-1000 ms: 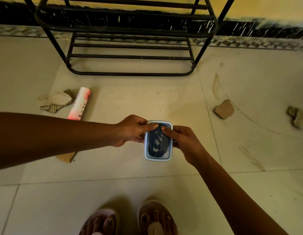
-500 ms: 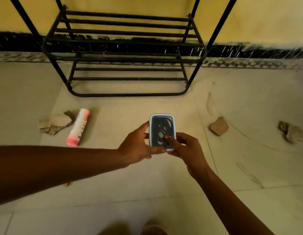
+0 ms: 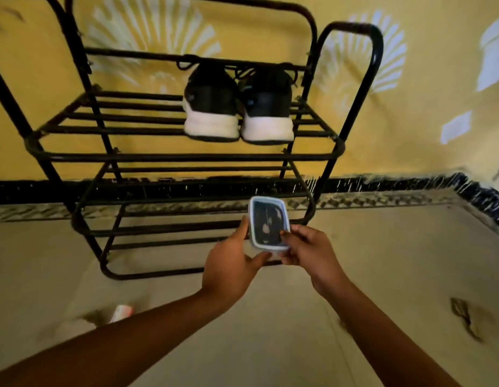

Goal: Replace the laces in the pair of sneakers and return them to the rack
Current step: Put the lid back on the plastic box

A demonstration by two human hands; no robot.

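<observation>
Our left hand (image 3: pixel 231 265) clamps the small box (image 3: pixel 268 222) at its left edge, right hand (image 3: pixel 308 247) pinches its right side. 2 sneakers (image 3: pixel 212 107) (heels twd us) sit together on the rack (image 3: pixel 187 157), upper shelf.

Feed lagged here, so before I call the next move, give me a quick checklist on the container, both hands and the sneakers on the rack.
1. Grip on container: ok, left hand and right hand both hold it.
2. Container lid off: not ok, it looks closed.
3. Contents identified: cannot tell, only dark material with pale patches shows through.
4. Both sneakers on the rack: ok, side by side on an upper shelf, heels toward the camera.
5. A hand free to take a sneaker: not ok, both are busy.
</observation>
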